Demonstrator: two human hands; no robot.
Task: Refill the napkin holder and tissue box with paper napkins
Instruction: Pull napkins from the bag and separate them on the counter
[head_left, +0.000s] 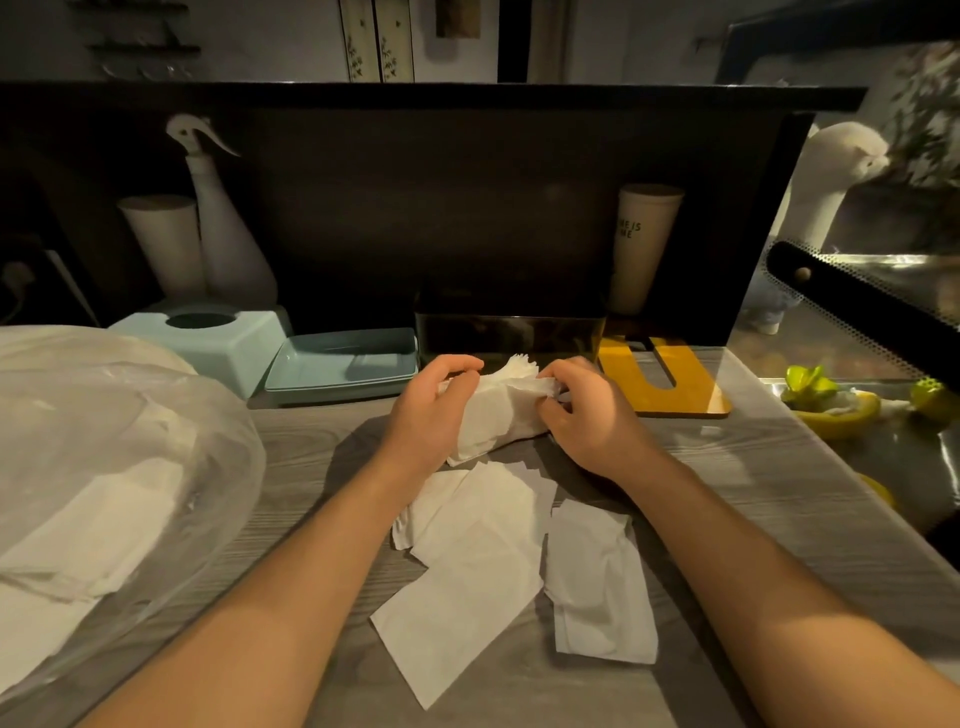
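Observation:
A bundle of white paper napkins (498, 415) is lifted just above the grey wood-grain counter (322, 431). My left hand (431, 410) grips its left side. My right hand (587, 415) pinches its upper right edge. Right behind the bundle stands a dark napkin holder (511, 327). A pale blue tissue box (218, 338) with a round hole on top sits to the left, and its pale blue lid or tray (343, 366) lies beside it. Several loose napkins (483, 551) are spread on the counter between my forearms.
A large clear plastic bag of napkins (104, 493) fills the left side. A yellow board (670, 379) lies right of the holder. A spray bottle (223, 223) and two pale cups (644, 244) stand at the back. Lemon peels (836, 405) lie on a metal surface at right.

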